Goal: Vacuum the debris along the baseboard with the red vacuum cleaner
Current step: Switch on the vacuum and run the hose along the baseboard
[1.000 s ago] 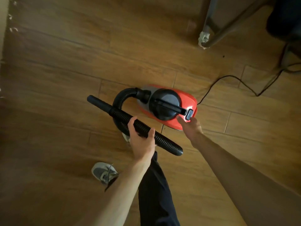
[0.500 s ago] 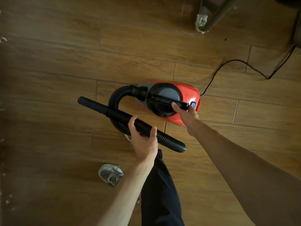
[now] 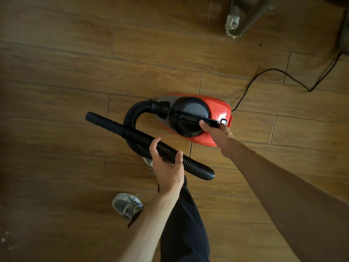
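1. Wood-look plank floor (image 3: 56, 72): hard and smooth. A small canister should slide on it easily. Whether the canister has wheels is hidden.
2. Red vacuum (image 3: 217, 108): sits mid-floor, just ahead of the person's shoe (image 3: 128, 205). The shell is compact hard plastic, so it is rigid and probably light enough for one hand. The gloss suggests a slippery body that makes a poor hold.
3. Hose (image 3: 196, 167): black and ribbed. It loops out of the vacuum's front and doubles back across the near side. Likely soft and springy, so it will bend and recoil, though the ribs give good purchase. The left hand (image 3: 168, 167) holds it mid-length, thumb on one side and fingers (image 3: 179, 156) curled round the other.
4. Tube (image 3: 102, 121): smooth, stiff end piece pointing left. For aiming, a hold nearer the joint between ribbing and tube would likely steer better than the present mid-hose hold.
5. Handle (image 3: 190, 118): black bar along the top of the vacuum. The right hand (image 3: 217, 133) grips its rear end, fingers wrapped under, just beside the switch (image 3: 223, 121). I judge this the proper lifting point.
6. Cord (image 3: 298, 83): thin and limp, trailing from the vacuum's rear toward the right edge. It may drag or snag when the vacuum is carried.
7. Debris (image 3: 4, 239): pale specks at the lower-left edge, well apart from the tube. The baseboard is not in view.
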A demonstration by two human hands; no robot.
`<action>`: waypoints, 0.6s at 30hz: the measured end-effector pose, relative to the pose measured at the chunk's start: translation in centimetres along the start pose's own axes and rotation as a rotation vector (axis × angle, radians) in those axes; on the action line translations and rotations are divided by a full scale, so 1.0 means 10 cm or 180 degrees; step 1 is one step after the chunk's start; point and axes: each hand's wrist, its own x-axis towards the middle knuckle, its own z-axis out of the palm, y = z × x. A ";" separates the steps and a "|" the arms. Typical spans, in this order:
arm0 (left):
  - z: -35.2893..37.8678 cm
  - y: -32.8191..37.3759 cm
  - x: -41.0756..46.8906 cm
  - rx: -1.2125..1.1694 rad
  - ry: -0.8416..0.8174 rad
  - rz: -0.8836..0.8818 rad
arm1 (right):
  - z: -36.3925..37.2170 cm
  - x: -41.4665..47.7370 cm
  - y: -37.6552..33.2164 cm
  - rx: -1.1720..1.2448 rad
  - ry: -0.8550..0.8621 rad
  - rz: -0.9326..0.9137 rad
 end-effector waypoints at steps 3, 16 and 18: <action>0.01 0.00 -0.01 0.0070 0.0000 0.0063 | -0.02 0.01 -0.01 -0.0058 -0.0067 -0.0077; -0.30 0.12 -0.12 -0.0168 -0.0074 -0.0066 | 0.29 -0.36 -0.27 -0.0916 0.1007 -0.1230; -0.38 0.17 -0.15 -0.0320 -0.0118 -0.0091 | 0.44 -0.47 -0.49 -0.1323 0.0717 -0.1785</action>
